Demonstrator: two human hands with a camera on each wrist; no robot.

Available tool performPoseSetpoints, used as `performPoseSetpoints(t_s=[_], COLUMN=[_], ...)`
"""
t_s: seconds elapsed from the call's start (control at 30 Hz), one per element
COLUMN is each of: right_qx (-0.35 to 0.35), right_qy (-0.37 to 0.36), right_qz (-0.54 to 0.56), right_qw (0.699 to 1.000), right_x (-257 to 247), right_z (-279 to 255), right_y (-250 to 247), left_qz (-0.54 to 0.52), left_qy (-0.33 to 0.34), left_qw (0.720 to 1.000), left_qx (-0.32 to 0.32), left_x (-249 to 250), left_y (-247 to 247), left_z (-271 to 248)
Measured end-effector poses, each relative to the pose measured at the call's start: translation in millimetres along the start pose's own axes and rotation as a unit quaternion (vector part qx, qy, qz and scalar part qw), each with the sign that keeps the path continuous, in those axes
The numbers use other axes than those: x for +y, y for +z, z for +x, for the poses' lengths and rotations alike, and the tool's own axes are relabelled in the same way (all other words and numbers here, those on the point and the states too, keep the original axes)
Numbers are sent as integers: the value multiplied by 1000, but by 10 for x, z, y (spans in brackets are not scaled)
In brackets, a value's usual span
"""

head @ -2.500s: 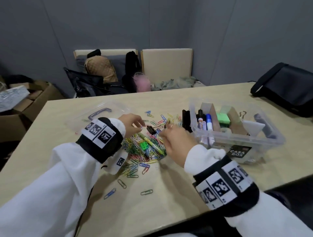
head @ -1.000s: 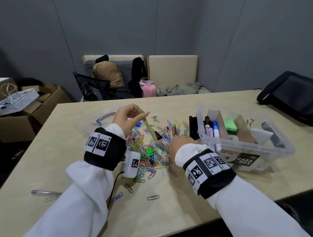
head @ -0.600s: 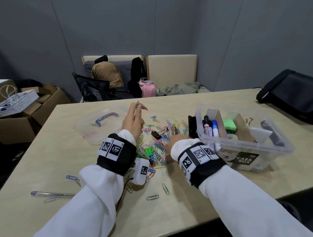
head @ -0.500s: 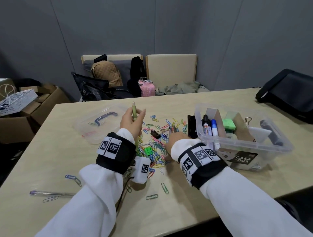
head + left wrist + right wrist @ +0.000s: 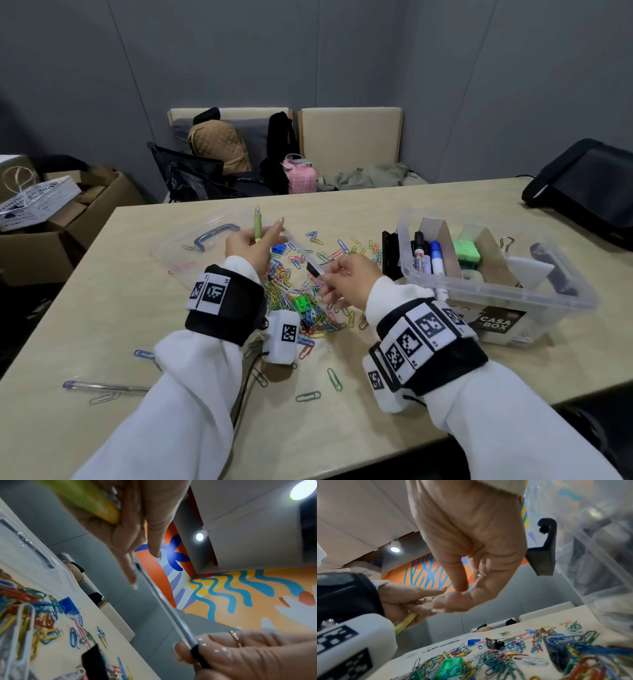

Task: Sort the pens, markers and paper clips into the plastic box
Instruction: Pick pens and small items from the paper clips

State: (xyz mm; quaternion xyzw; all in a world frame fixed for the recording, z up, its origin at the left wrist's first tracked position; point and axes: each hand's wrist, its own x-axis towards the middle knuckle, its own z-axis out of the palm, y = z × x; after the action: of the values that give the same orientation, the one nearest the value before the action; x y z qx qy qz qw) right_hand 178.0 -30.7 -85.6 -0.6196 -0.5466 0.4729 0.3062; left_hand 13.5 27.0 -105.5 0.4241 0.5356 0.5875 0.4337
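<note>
Pens: slim green one [image 5: 257, 229] pinched upright, left hand [image 5: 252, 246].

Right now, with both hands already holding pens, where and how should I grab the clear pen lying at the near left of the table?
Pinch the clear pen at mid-barrel, coming from straight above. It lies flat and almost crosswise on the table, so fingers can straddle the thin barrel. A paper clip sits against its near side, so stay clear of that.

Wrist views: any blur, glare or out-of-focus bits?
Left wrist: green pen and left hand at the lens are soft; ceiling lights blow out. Right wrist: right hand smeared, plastic box wall hazy, paper clips fairly sharp.
</note>
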Motion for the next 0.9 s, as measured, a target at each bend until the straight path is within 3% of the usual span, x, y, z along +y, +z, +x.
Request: performPoseSetpoints(t_s=[0.1,0.2,0.27,0.33,0.4,0.5,0.63,0.77,0.9], right_qx=[-46,-44,-30,-41,-73,-88,-49,-23,55], right_qy=[-23,-44,-65,-58,-26,22,-55,9,-35], right_qz=[-38,-65,-156,-305,-452,-554,-524,-549,-436], right_qw=[998,996,985,950,889,828,849,836,898], right_x=[-18,-26,-55,-119,-139,-80,-14,-88,-165], right_z=[-25,-10,9,4,82,159,119,120,74], right_y=[23,75,96,115,197,322,289,299,53], left_qz=[-61,-64,-106,-119,-96,-109,-122,-93,-94], left_qy=[-12,-36,-68,-72,-65,-94,-100,-78,-48], left_qw=[998,996,992,990,993,990,988,991,990], left_qx=[-26,-48,-26,8,21,-2,-9,-57,-97], left_x=[52,72,83,88,97,155,155,63,44], left_y=[-9,-37,-57,-93,-154,-216,-232,-273,-273], left_z=[-51,-30,11,51,59,25,14,48,3])
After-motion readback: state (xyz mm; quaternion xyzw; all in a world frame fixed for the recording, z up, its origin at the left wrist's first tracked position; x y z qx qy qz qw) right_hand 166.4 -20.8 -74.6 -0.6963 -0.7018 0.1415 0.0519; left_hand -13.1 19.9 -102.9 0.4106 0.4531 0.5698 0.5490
